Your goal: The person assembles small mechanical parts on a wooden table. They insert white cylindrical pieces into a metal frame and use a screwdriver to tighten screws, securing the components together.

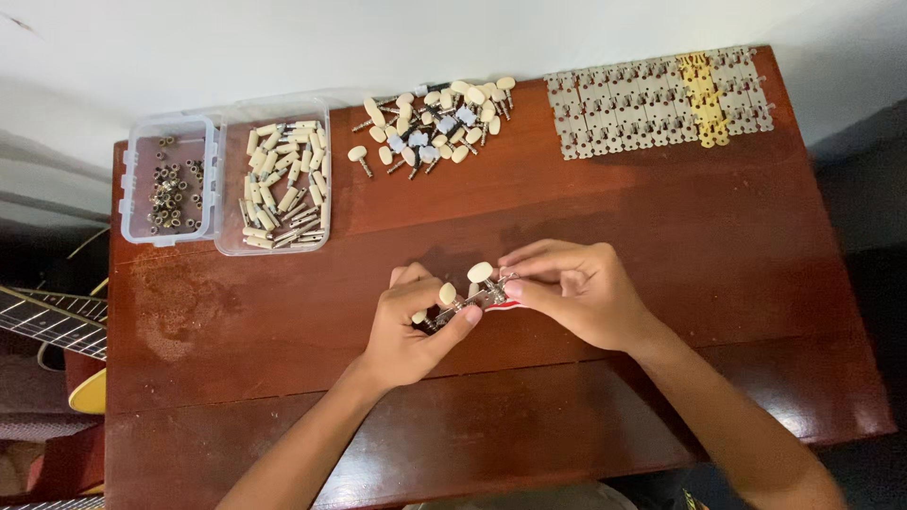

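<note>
Over the middle of a dark wooden table (661, 227), both hands meet on a small guitar tuner assembly (470, 293): a metal plate with cream knobs sticking up. My left hand (411, 326) pinches its left end between thumb and fingers. My right hand (572, 288) grips the right end with fingertips; a red-and-white object shows just under them.
At the back left stand a clear box of small brass bushings (170, 184) and a clear box of cream rollers (283, 179). A pile of cream-knobbed tuner pegs (435, 123) lies at back centre, metal plates (652, 104) at back right. A guitar (47, 326) rests left of the table.
</note>
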